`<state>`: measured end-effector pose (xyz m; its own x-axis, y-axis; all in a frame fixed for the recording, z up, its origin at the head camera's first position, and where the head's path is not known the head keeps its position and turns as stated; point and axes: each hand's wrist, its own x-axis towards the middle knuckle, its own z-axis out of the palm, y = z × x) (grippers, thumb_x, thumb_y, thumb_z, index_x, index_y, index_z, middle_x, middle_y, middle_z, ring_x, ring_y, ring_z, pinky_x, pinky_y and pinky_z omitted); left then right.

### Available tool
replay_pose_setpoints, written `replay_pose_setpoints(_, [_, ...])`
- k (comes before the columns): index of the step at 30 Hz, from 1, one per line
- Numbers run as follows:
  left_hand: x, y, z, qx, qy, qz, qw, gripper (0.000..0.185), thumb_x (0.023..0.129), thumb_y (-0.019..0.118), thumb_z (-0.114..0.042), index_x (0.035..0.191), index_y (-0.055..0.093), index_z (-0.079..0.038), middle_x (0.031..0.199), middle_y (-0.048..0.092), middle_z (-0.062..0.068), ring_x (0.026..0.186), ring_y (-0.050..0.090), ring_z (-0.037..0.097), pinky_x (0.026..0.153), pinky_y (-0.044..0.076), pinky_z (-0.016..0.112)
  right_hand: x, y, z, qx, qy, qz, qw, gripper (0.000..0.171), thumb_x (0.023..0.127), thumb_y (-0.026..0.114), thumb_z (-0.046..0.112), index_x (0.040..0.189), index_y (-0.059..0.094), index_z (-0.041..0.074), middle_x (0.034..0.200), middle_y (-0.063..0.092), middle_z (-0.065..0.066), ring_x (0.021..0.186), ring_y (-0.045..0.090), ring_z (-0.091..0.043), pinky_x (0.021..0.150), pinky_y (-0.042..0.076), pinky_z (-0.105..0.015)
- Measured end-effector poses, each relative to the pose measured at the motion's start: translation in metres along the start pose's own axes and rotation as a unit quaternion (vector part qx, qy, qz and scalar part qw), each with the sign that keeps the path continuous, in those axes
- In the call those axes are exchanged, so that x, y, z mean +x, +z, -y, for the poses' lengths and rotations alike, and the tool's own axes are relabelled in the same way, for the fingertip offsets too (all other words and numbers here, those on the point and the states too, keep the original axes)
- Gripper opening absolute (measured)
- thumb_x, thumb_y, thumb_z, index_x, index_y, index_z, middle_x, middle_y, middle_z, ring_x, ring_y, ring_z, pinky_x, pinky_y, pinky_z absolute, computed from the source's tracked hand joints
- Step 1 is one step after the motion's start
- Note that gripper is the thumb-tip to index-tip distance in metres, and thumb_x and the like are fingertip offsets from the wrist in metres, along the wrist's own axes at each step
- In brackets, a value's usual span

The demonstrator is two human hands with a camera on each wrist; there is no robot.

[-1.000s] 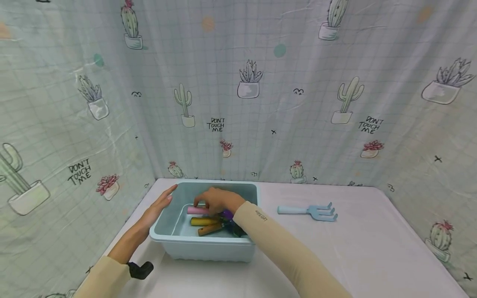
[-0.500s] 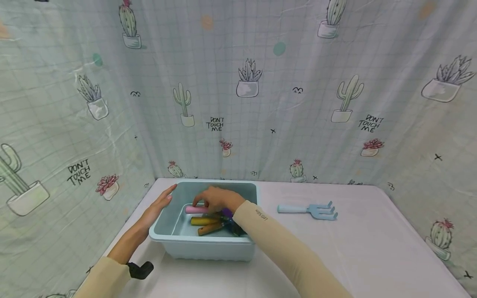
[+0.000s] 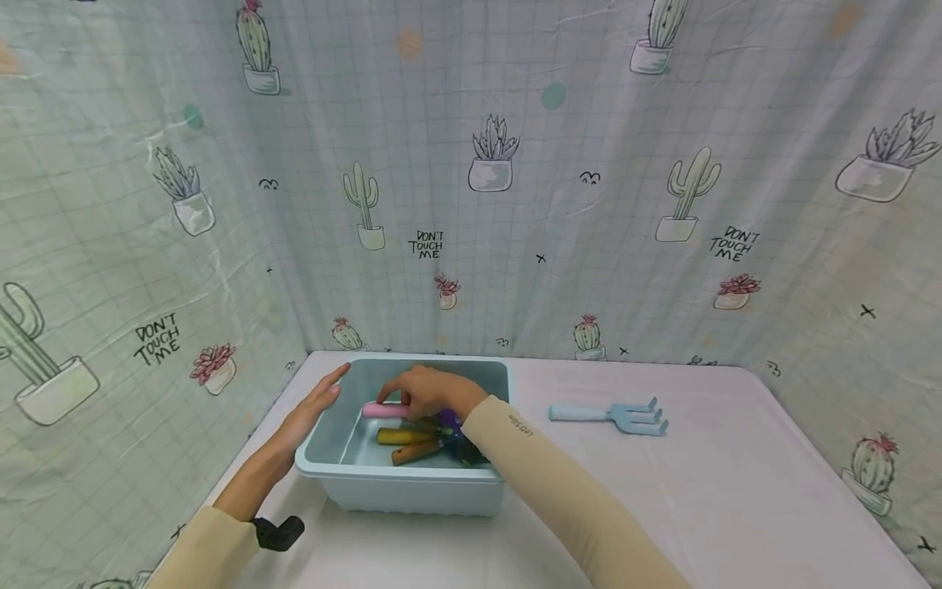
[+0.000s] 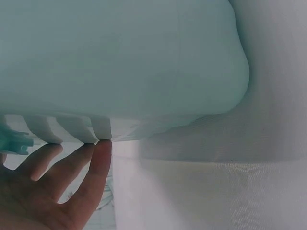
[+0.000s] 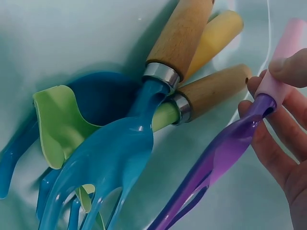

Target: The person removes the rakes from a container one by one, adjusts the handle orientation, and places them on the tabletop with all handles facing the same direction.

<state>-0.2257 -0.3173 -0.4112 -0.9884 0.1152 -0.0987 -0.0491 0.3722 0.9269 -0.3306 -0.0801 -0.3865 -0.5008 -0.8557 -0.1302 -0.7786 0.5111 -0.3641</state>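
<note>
My right hand pinches the pink handle of a purple garden hand tool inside the light blue plastic bin. Thumb and fingers close round the handle in the right wrist view; the tool's far end runs out of frame. Beside it lie a blue garden fork, a green tool and a yellow handle. Straight fingers of my left hand touch the bin's left side, as the left wrist view shows from underneath.
A light blue hand rake lies on the white table, right of the bin. Behind and at both sides hangs a cactus-print curtain. A black wrist strap is on the left arm.
The pink handle has shifted slightly left and up in the bin, held by my right hand. My left hand stays at the bin's side.
</note>
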Motion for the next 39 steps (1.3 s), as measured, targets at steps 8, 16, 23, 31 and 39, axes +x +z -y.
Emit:
replay_pose_setpoints(8, [0.001,-0.001,-0.003,0.007,0.0,-0.002,1.0,0.062,0.112,0.025,-0.05,0.168,0.007,-0.032,0.176,0.0,0.013,0.16,0.008,0.048,0.122,0.021,0.071,-0.001,-0.003,0.001,0.011,-0.003,-0.003,1.0,0.049,0.094,0.072,0.01,0.137,0.066,0.031,0.107,0.074,0.0,0.087,0.064,-0.009,0.075,0.053,-0.019])
replay_pose_setpoints(16, [0.0,-0.002,-0.001,0.002,-0.01,-0.004,0.9999,0.063,0.111,0.026,-0.053,0.167,0.006,-0.033,0.176,0.0,0.012,0.16,0.006,0.047,0.123,0.018,0.071,0.002,-0.003,0.002,0.006,-0.024,-0.006,1.0,0.048,0.095,0.072,0.011,0.138,0.065,0.029,0.108,0.075,0.0,0.086,0.065,-0.008,0.075,0.053,-0.017])
replay_pose_setpoints(23, [-0.007,-0.001,0.005,0.009,-0.018,-0.006,0.9998,0.062,0.111,0.025,-0.054,0.167,0.006,-0.035,0.176,0.0,0.013,0.159,0.011,0.049,0.12,0.024,0.072,0.003,0.0,0.008,-0.003,-0.045,-0.01,0.999,0.045,0.097,0.069,0.011,0.139,0.065,0.028,0.11,0.075,0.001,0.087,0.066,-0.006,0.075,0.054,-0.016])
replay_pose_setpoints(31, [-0.003,-0.001,0.003,0.003,-0.007,-0.003,1.0,0.061,0.112,0.025,-0.05,0.168,0.007,-0.032,0.176,-0.002,0.012,0.16,0.006,0.047,0.123,0.017,0.072,-0.004,-0.009,0.013,-0.03,-0.043,-0.033,0.998,0.042,0.097,0.07,0.017,0.137,0.066,0.029,0.109,0.075,0.002,0.088,0.064,-0.007,0.077,0.053,-0.018])
replay_pose_setpoints(39, [0.002,-0.001,0.002,-0.003,-0.007,-0.001,1.0,0.062,0.112,0.027,-0.05,0.168,0.008,-0.031,0.176,-0.002,0.011,0.161,0.004,0.045,0.123,0.015,0.071,-0.013,-0.023,0.015,-0.024,-0.028,-0.03,0.999,0.05,0.093,0.071,0.009,0.138,0.065,0.03,0.105,0.074,0.003,0.086,0.064,-0.009,0.074,0.053,-0.021])
